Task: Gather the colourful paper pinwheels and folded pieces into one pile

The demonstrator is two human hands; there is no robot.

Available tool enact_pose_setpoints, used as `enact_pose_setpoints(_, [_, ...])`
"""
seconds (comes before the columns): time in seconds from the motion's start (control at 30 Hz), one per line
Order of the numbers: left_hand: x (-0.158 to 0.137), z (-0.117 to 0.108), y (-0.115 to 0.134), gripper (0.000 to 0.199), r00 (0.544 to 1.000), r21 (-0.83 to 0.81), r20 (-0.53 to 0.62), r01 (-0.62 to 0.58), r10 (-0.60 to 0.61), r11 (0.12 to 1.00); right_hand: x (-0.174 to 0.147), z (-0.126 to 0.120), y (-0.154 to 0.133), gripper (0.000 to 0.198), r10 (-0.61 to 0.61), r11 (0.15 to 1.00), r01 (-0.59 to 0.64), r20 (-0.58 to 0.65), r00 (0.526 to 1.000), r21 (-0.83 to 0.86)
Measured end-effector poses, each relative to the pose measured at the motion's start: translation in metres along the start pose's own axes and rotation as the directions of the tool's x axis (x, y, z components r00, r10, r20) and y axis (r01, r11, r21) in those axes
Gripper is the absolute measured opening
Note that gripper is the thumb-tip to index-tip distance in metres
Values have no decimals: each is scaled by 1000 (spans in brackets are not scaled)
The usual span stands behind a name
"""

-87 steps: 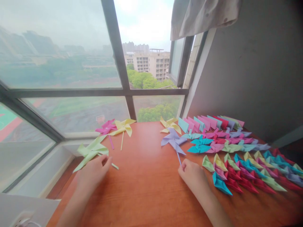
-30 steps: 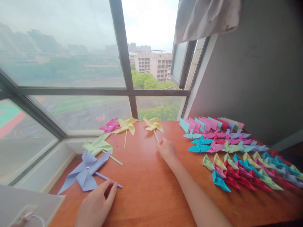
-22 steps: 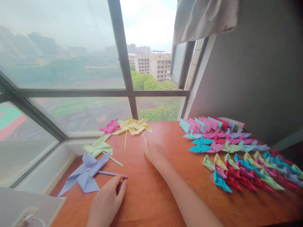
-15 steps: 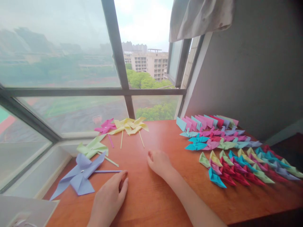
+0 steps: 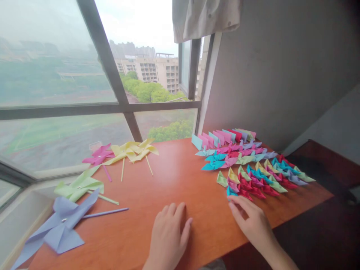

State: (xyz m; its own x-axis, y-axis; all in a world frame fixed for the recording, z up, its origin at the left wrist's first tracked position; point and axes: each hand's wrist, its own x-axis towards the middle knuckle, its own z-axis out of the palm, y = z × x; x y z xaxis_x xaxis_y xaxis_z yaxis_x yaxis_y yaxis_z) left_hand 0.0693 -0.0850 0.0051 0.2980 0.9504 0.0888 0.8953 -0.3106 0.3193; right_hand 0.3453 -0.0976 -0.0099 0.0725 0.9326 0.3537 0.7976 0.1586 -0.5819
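Blue boat: a small folded-paper blue boat (image 5: 231,191) is showing bright cyan-blue faces, a sharp crease and a raised tip; its near part is disappearing behind fingers.
Boat location: it is sitting on the brown table (image 5: 135,232), at the near left corner of the boat block, just in front of a pink boat (image 5: 233,185) and beside a red boat (image 5: 245,194).
Boat heading: the visible tip is pointing up and toward the window (image 5: 168,123), leaning left.
Boat axis: the visible part is slanting from far left to near right, running roughly along the neighbouring red boat.
Right hand: the right hand (image 5: 251,221) is reaching to the blue boat, thumb and index tips nearly meeting at its near side; whether they are pinching the paper cannot be told from this angle.
Left hand: the left hand (image 5: 169,234) is hovering or resting palm down over the table, fingers loosely extended, gripping nothing.
Pinwheels: a lilac pinwheel (image 5: 64,236) is lying at far left, its stick pointing right, near a pale green pinwheel (image 5: 77,184).
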Motion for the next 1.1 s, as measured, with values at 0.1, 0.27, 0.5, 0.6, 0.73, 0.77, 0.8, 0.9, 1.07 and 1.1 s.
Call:
enact_pose_setpoints(0.1, [13, 7, 33, 39, 997, -6, 48, -64, 65, 998, 12, -37, 44, 29, 41, 975, -90, -232, 972, -204])
enact_pose_setpoints(0.27, [31, 19, 71, 39, 957, -32, 106, -269, 271, 963, 41, -48, 90, 37, -106, 920, 2, -243, 964, -392])
enact_pose_setpoints(0.5, [63, 40, 93, 72, 930, -107, -27, -367, 366, 924, 54, -13, 108, 41, -127, 874, 18, -193, 973, -485])
enact_pose_setpoints(0.6, [81, 51, 96, 88, 934, -129, -78, -356, 348, 925, 52, -8, 102, 40, -100, 872, -6, -189, 977, -490])
enact_pose_setpoints(0.73, [94, 57, 98, 100, 935, -168, -80, -354, 345, 920, 47, -5, 85, 38, -89, 884, 8, -152, 984, -467])
enact_pose_setpoints(0.77, [94, 58, 98, 101, 932, -177, -77, -362, 354, 915, 45, -3, 80, 38, -94, 890, 21, -137, 986, -455])
enact_pose_setpoints(0.8, [94, 58, 98, 101, 928, -185, -73, -372, 365, 910, 44, -2, 75, 37, -100, 897, 36, -121, 988, -440])
enact_pose_setpoints(0.9, [93, 57, 96, 101, 922, -205, -60, -385, 381, 900, 41, 1, 63, 37, -116, 929, 79, -79, 990, -362])
enact_pose_setpoints(1.07, [93, 59, 94, 105, 923, -218, -59, -384, 381, 897, 46, -9, 58, 36, -123, 971, 90, -140, 982, -220])
enact_pose_setpoints(1.1, [93, 59, 94, 107, 922, -218, -61, -386, 382, 896, 47, -14, 60, 35, -119, 974, 82, -169, 978, -212])
